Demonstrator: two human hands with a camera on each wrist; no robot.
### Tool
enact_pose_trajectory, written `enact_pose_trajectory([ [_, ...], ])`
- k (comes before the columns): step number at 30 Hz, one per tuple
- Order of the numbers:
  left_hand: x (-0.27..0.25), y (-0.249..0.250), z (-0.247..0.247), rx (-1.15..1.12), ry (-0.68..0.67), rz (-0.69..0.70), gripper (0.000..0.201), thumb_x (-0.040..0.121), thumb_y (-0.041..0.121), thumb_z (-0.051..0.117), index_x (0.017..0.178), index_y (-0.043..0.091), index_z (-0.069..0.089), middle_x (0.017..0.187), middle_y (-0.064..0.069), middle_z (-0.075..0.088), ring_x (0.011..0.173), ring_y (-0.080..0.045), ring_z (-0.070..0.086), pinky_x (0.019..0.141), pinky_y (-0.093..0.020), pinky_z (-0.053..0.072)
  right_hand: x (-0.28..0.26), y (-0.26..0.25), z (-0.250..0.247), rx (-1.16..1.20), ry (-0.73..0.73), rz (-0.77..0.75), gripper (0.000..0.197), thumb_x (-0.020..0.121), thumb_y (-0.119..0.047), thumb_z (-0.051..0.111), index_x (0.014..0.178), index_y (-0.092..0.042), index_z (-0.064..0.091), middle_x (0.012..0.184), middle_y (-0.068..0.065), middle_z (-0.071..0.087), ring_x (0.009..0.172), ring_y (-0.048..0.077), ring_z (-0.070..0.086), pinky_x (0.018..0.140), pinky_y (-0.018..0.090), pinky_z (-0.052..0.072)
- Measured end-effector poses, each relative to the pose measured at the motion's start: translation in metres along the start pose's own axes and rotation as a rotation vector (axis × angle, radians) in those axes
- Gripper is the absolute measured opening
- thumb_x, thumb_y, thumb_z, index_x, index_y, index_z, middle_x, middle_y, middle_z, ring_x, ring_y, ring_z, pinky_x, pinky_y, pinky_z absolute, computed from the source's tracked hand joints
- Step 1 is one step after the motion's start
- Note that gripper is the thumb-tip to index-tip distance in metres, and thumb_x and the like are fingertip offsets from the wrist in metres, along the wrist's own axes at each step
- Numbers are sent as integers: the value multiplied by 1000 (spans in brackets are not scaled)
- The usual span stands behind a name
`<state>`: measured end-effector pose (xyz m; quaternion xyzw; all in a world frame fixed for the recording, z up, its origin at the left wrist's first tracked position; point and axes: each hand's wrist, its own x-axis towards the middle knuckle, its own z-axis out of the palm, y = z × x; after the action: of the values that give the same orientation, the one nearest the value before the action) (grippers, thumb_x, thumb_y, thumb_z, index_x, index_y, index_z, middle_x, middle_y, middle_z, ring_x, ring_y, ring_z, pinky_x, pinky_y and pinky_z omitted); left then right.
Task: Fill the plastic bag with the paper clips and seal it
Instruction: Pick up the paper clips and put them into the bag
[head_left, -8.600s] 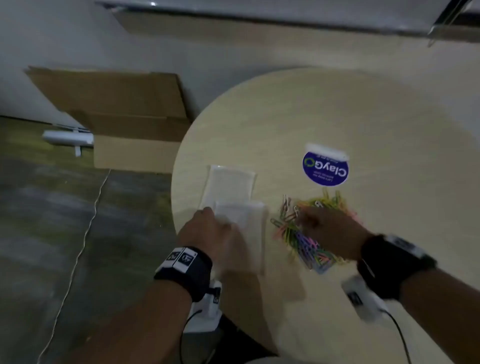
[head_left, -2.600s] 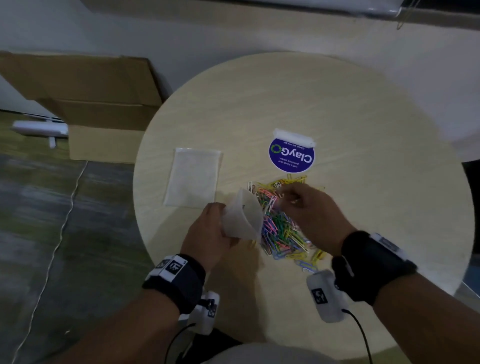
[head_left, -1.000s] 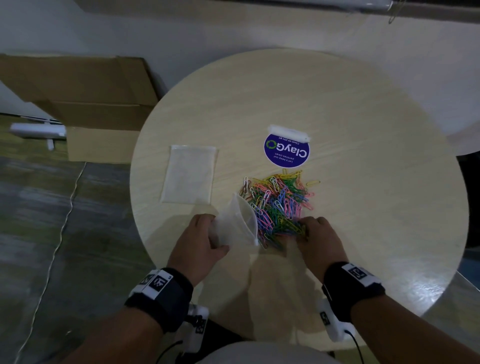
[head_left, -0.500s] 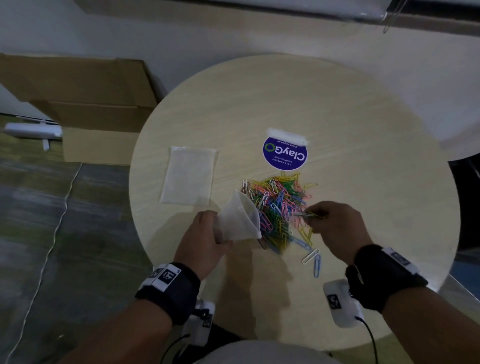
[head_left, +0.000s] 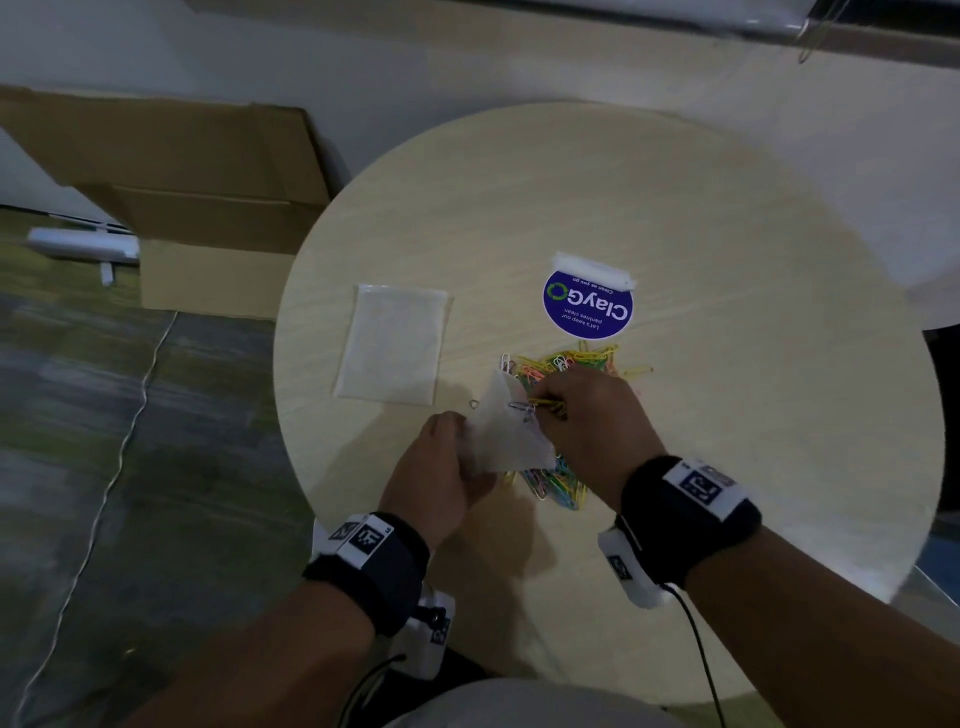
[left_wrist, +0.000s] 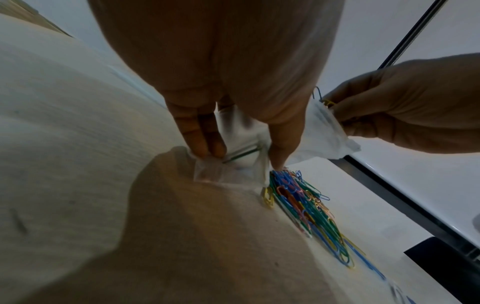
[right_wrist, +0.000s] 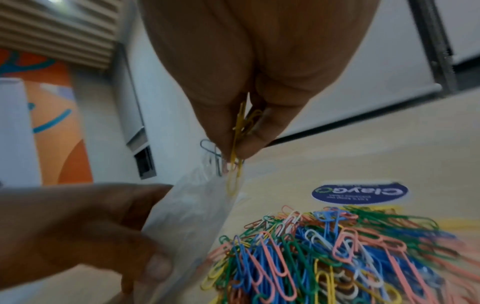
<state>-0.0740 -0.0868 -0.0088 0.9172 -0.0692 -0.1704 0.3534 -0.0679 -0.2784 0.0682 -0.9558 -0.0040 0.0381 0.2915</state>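
Note:
My left hand (head_left: 441, 467) grips a small clear plastic bag (head_left: 506, 434) by its lower end, holding it upright with its mouth toward the right. In the left wrist view my fingers (left_wrist: 200, 133) and thumb pinch the plastic bag (left_wrist: 241, 144). My right hand (head_left: 582, 415) pinches a few paper clips (right_wrist: 237, 139), yellow and blue ones, right at the mouth of the plastic bag (right_wrist: 192, 222). The pile of coloured paper clips (right_wrist: 337, 246) lies on the round table (head_left: 727, 415) under both hands.
A second flat clear bag (head_left: 392, 351) lies on the table's left part. A round blue sticker (head_left: 587, 306) sits beyond the pile. Cardboard boxes (head_left: 197, 208) stand on the floor to the left, and a thin cable (head_left: 119, 441) runs along the floor.
My right hand has lifted a few clips off the pile and moved left to the bag's mouth. The left hand keeps holding the bag upright.

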Motion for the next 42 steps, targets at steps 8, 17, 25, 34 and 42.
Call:
enact_pose_trajectory([
  [8, 4, -7, 1, -89, -13, 10, 55, 73, 27, 84, 117, 19, 51, 110, -1, 58, 95, -25, 64, 81, -39, 52, 0, -4, -2, 131, -68, -102, 41, 79, -10, 67, 118, -22, 68, 104, -3, 72, 91, 4, 64, 81, 7, 42],
  [17, 6, -3, -3, -66, -39, -24, 59, 72, 30, 84, 118, 22, 49, 112, 4, 56, 95, -19, 58, 80, -33, 49, 6, 16, 5, 201, -133, 251, 4, 83, -24, 68, 80, -22, 66, 71, -6, 68, 64, 4, 59, 61, 23, 40],
  [25, 8, -17, -19, -25, -76, 0, 90, 62, 37, 90, 137, 31, 41, 129, 1, 54, 110, -20, 61, 92, -43, 54, 3, -10, 10, 219, -94, 168, 6, 76, -17, 63, 69, -16, 61, 64, -1, 64, 62, 13, 57, 60, 29, 43],
  [34, 5, -19, -15, -18, -80, -48, 84, 68, 36, 84, 141, 33, 42, 131, 7, 61, 113, -20, 62, 93, -41, 53, 17, 36, -11, 234, -135, 214, 13, 91, -33, 59, 84, -28, 69, 77, -14, 66, 67, -4, 56, 59, 7, 37],
  [42, -7, -22, -18, -45, -36, -127, 79, 64, 37, 85, 130, 47, 43, 119, 11, 67, 94, -15, 71, 86, -40, 57, 52, 132, 4, -64, -63, 603, 48, 90, -37, 57, 130, -10, 54, 134, 19, 38, 113, 45, 49, 101, 49, 43],
])
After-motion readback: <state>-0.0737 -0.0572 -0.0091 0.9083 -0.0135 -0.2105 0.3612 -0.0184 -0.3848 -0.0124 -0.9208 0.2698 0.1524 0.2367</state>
